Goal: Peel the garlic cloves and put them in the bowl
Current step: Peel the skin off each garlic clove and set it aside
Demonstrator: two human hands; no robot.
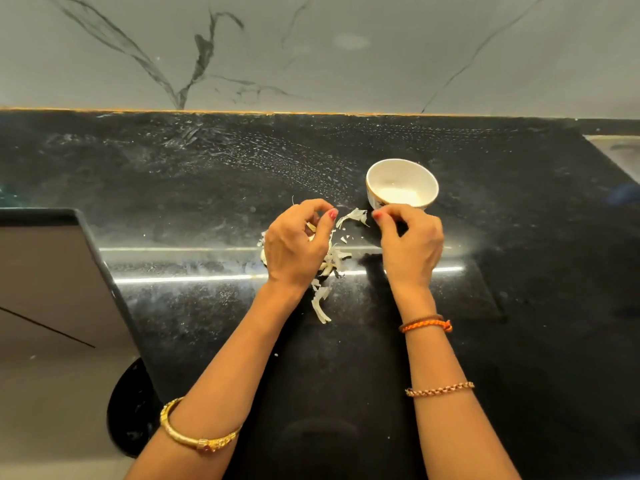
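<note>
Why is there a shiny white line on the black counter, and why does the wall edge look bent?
In the head view, the bright line is glare from a light reflecting off the glossy counter, running under the left hand and right hand; the wide-angle lens bends the counter's back edge; the bowl is slightly overexposed inside.

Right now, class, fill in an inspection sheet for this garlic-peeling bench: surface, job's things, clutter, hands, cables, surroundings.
Surface: black counter, speckled, glossy.
Job's things: white bowl upright, beyond the right hand; clove mostly hidden in the left hand.
Clutter: peels strewn under and between the hands.
Hands: left hand curled round the clove; right hand pinching a skin strip.
Cables: nothing seen.
Surroundings: veined grey wall; sink at right edge.
</note>
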